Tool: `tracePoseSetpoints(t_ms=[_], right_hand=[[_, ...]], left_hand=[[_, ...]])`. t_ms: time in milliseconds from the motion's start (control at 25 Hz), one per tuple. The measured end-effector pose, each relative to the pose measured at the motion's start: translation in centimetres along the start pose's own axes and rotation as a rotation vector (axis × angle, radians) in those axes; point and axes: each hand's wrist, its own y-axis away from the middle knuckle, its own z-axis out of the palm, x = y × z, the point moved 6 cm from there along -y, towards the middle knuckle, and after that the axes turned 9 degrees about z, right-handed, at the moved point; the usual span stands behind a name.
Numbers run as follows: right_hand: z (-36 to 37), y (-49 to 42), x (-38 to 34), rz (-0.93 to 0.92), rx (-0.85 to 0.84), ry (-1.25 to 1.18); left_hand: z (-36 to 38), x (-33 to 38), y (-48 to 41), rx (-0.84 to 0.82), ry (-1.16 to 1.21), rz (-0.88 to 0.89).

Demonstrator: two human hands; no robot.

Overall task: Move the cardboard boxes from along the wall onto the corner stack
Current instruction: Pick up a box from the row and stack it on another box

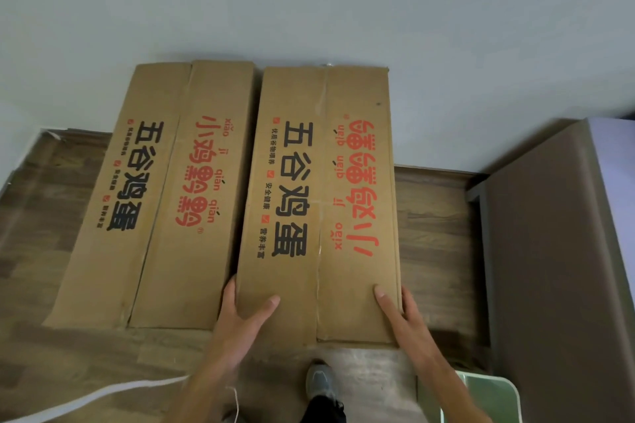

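Two long brown cardboard boxes with black and red Chinese print stand side by side, far ends against the pale wall. My left hand [242,314] clasps the near left corner of the right box [319,203], thumb on its top face. At that box's near right corner sits my right hand [400,314], fingers over the edge. The left box [154,203] lies untouched beside it. No corner stack is in view.
Wooden floor [433,233] surrounds the boxes. A brown panel or door [549,268] stands at the right. A pale green object [488,398] sits at the bottom right. White cord [103,395] trails on the floor at the lower left. My shoe [319,383] is near the box's end.
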Motion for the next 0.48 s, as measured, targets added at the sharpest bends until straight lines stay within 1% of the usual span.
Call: tracePoseSetpoints(t_ms=[200,280,400,480], right_hand=[[-0.4,1.3,-0.6,-0.002,0.001,-0.061],[-0.3,2.9,-1.6,-0.042,-0.004,-0.079],[-0.2,5.9,-2.7,-0.134,0.020,-0.115],[-0.2,7.9,-3.4,-0.165,0.015,-0.125]], left_hand=[[-0.2,2.0,1.1,-0.019,-0.028,0.057],[-1.4,3.0,1.9,-0.001,-0.040,0.099],[-2.5,4.5,3.4,0.023,0.026,0.155],[-2.8,5.5,4.7,0.010,0.053,0.189]])
